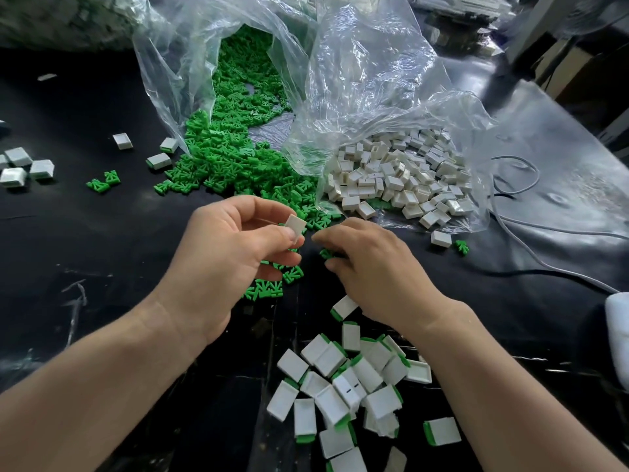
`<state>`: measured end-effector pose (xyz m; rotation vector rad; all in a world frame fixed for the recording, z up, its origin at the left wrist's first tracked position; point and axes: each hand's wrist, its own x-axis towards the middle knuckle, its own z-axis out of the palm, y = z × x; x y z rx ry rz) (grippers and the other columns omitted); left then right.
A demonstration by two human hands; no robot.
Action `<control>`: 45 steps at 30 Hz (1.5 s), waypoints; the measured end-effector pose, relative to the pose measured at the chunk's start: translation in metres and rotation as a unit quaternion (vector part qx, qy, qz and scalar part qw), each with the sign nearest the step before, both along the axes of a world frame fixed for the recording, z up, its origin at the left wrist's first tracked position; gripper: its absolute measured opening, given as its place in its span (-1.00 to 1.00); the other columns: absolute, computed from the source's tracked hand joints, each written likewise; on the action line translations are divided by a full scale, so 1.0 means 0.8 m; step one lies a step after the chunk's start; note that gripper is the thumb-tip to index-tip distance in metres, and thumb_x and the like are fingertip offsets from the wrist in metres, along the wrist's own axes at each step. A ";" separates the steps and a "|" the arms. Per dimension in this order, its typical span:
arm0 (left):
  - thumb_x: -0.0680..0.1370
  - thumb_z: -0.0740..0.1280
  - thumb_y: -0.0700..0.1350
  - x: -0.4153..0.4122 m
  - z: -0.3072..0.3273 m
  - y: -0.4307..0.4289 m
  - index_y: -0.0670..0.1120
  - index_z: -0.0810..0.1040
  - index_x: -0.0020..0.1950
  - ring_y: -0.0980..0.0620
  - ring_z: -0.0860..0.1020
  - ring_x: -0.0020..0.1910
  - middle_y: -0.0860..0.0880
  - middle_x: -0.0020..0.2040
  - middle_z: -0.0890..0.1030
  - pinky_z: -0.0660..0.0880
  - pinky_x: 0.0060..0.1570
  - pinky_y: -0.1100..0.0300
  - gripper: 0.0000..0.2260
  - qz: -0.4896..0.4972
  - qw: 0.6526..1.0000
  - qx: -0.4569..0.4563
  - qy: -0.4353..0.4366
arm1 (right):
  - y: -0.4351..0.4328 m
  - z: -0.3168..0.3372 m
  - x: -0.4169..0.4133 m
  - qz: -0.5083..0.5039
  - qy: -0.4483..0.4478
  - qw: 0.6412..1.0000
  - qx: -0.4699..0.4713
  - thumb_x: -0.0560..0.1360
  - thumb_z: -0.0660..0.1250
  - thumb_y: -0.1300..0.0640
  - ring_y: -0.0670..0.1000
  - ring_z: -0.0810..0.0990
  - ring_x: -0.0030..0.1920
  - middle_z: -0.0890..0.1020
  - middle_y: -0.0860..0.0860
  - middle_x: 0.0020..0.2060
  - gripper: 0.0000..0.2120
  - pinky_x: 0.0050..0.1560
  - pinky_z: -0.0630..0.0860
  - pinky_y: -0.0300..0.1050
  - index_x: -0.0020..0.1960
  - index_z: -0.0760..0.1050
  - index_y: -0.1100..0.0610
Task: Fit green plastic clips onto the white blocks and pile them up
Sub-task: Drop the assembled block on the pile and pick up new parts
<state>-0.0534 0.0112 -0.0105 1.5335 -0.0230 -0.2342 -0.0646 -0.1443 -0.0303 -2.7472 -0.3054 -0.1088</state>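
Clipped blocks [343,386], left bag [160,83] holds green clips [231,155], right bag [367,73] white blocks [401,178]

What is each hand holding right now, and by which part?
The left hand pinches a white block by its lower end. The right hand curls over loose green clips; whether it grips one cannot be told.

Desk [102,233]: black sheet, smooth, semi-gloss, whitish scuffs & scratches twd front-left edge. Clip bag [177,63] & block bag [367,80]: thin clear plastic film, crinkled, v. glossy. Green clips [231,155]: moulded plastic, matt. White blocks [391,175]: hard plastic, smooth flat faces, low sheen. Cable [531,264] nr desk's right edge: grey, smooth jacket.
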 end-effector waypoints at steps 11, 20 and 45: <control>0.36 0.42 -0.28 0.000 -0.006 -0.002 -0.08 0.56 -0.28 0.07 0.63 -0.40 0.00 -0.39 0.62 0.52 -0.44 0.33 -0.88 -0.023 1.000 0.003 -0.019 | -0.013 0.018 -0.003 -0.072 0.005 0.972 0.222 0.37 0.45 0.18 -0.17 0.47 -0.31 0.54 -0.14 -0.36 -0.92 -0.20 0.40 -0.28 -0.22 0.58 0.02; 0.27 0.44 -0.20 -0.003 -0.007 -0.003 -0.08 0.60 -0.28 0.11 0.61 -0.42 -0.01 -0.40 0.63 0.53 -0.41 0.34 -0.93 -0.052 0.998 0.014 -0.027 | -0.001 0.031 -0.014 0.007 0.044 0.893 0.447 0.41 0.37 0.35 -0.16 0.56 -0.33 0.61 -0.13 -0.40 -0.76 -0.26 0.47 -0.34 -0.20 0.58 0.00; 0.20 0.45 -0.20 -0.001 -0.009 -0.002 -0.03 0.65 -0.29 0.08 0.60 -0.38 -0.03 -0.37 0.65 0.56 -0.35 0.29 -0.86 -0.068 0.996 0.012 -0.051 | 0.000 0.031 -0.017 -0.010 0.027 0.933 0.358 0.40 0.41 0.27 0.03 0.60 -0.23 0.64 -0.03 -0.29 -0.76 -0.12 0.57 -0.03 -0.21 0.57 -0.08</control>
